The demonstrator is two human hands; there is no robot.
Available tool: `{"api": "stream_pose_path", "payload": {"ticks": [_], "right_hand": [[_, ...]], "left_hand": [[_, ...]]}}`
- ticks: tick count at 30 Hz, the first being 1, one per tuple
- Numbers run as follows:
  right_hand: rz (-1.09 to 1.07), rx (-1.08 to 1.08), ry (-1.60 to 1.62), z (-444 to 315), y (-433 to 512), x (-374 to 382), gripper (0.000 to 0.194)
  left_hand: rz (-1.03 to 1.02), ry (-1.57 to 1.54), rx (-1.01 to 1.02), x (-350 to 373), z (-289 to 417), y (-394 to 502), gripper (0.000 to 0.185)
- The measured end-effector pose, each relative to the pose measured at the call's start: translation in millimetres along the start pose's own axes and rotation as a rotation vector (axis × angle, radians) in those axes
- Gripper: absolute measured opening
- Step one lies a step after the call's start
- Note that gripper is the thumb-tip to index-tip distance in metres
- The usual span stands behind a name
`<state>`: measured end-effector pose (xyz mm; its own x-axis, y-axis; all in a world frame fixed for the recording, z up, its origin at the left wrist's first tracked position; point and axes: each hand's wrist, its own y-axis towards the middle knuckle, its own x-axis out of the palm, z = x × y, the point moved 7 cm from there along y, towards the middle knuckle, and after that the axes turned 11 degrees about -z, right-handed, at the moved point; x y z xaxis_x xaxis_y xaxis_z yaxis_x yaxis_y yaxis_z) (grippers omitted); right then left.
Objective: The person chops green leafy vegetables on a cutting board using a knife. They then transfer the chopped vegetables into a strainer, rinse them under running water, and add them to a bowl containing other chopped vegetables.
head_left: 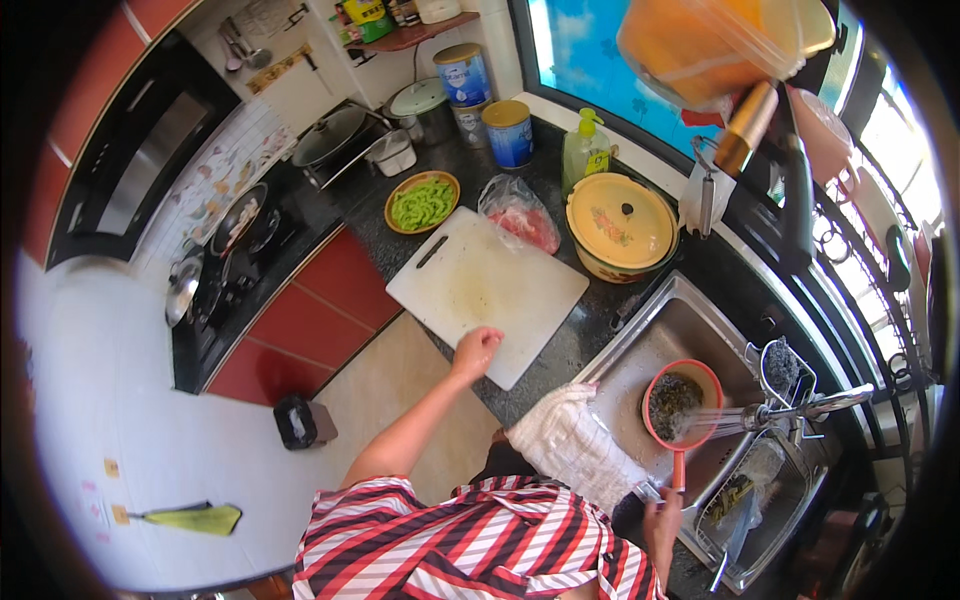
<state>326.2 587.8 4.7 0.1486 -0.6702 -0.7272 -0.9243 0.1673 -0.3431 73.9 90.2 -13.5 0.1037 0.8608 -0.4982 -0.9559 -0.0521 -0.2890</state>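
Observation:
My left hand [478, 354] is above the near edge of a white cutting board [525, 300], fingers curled and nothing visible in them. The board has a damp, yellowish stain. My right hand [663, 521] is at the end of the red handle of a small pan [684, 364] and appears to grip it. Water runs from the faucet [817, 405] into the pan, which holds dark, bubbly contents inside the steel sink [630, 367]. A light cloth [570, 439] drapes over the sink's near edge.
Behind the board are a plate of sliced green vegetable [422, 202], bagged raw meat [523, 217] and a yellow lidded pot [621, 217]. A draining basket [780, 517] occupies the sink's right side. Knives [796, 195] and an orange container [720, 45] hang overhead at right.

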Motion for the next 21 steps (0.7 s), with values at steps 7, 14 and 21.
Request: {"api": "stream_pose_path", "payload": {"ticks": [7,14,21], "right_hand": [[0.173,0.236,0.809,45,56,-44,0.025],[0.168,0.282,-0.083,81,107,-45,0.036],[-0.453,0.501,0.143,143,142,65,0.042]], "left_hand": [[-0.492,-0.189,0.232,102,47,-26,0.022],[-0.83,-0.394,0.129,197,108,-53,0.021],[-0.847,-0.676,-0.23,294,110,-91,0.029]]}}
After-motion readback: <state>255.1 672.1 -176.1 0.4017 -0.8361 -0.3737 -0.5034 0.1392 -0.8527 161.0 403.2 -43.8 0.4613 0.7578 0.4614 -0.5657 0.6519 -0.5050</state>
